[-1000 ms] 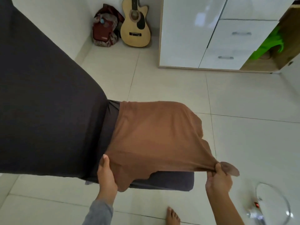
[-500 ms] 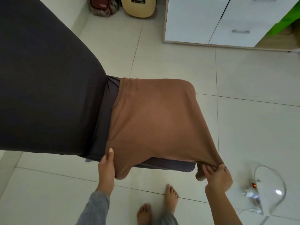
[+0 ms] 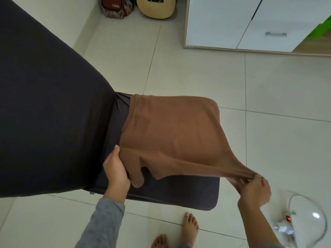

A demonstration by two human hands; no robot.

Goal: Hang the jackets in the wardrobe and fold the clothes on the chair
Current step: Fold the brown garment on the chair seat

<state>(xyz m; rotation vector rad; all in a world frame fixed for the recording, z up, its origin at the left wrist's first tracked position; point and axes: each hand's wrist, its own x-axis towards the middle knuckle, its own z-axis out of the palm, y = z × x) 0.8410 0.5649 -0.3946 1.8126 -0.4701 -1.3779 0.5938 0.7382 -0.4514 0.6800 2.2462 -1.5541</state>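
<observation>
1. Across the chair seat (image 3: pixel 188 192) lies the brown garment (image 3: pixel 170 133). Its far half rests on the dark cushion, and its near edge is lifted clear by both our hands.
2. Our left hand (image 3: pixel 116 172) grips the near left edge, thumb up along the cloth and fingers tucked beneath it. Our right hand (image 3: pixel 254 188) pinches the near right corner, gathered into a thin bunch, out beyond the seat's right side.
3. Half a second ago that corner hung slack, with our right hand low by the seat's front edge. Now we have drawn it outward and upward, so the cloth runs taut from the pinch back to the cushion. Our left hand has slid a little along its edge, and a loose flap now curls under beside it.
4. We judge this to be the smoothing pull before a first fold. No fold shows in the garment yet, so this piece has barely been started.
5. We see the wardrobe (image 3: pixel 223 24) well apart at the far right. No jackets show, so we cannot judge the hanging part from here.
</observation>
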